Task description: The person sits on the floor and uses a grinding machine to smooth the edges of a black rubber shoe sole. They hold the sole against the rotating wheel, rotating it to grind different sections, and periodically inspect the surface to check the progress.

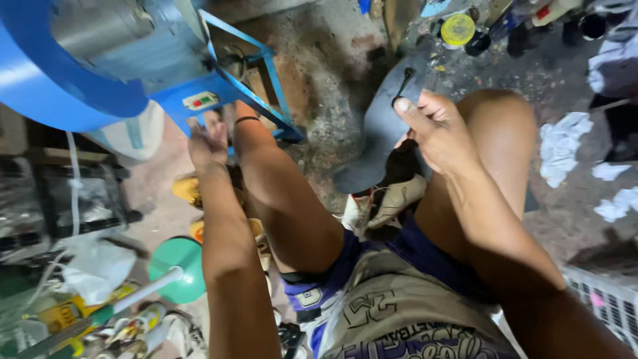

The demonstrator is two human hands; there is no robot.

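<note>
While right hand (435, 129) pinches dark sole (379, 133) | left hand (207, 141) open below blue machine's switch plate (201, 100)

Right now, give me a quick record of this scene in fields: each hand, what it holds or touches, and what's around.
left hand: stretched toward the blue machine, next to its switch box; contact unclear
right hand: grip closed on a dark grey sole
lap: a beige shoe between the knees
floor: green funnel at left, white rags at right
</note>
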